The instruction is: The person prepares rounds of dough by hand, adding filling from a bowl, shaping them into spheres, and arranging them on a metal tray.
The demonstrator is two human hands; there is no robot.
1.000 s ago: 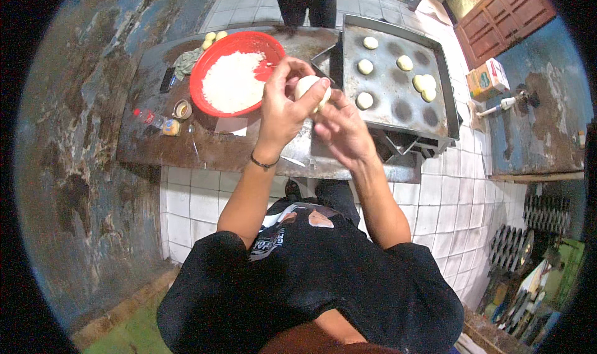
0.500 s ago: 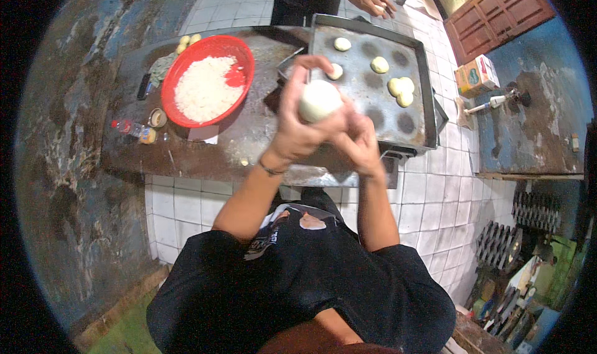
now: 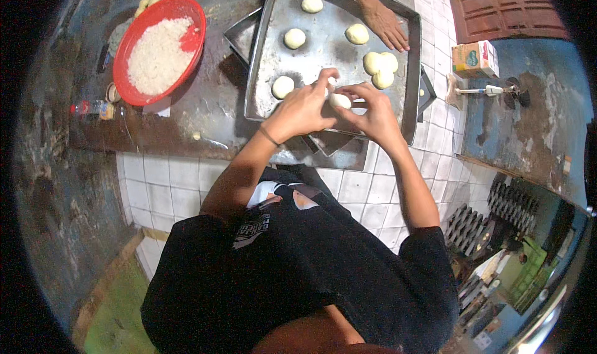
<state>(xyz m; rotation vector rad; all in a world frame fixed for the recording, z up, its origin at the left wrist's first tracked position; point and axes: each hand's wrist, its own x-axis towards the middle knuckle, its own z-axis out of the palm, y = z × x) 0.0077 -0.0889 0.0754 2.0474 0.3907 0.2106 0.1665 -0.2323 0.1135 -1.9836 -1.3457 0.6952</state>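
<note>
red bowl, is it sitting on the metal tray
No, the red bowl stands on the dark counter left of the tray, which holds only dough balls.

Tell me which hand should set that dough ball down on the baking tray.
Probably the left hand. Both hands pinch the dough ball over the baking tray, but bare metal lies on the left hand's side, beside a placed piece. The right hand sits nearer the tray's edge.
</note>
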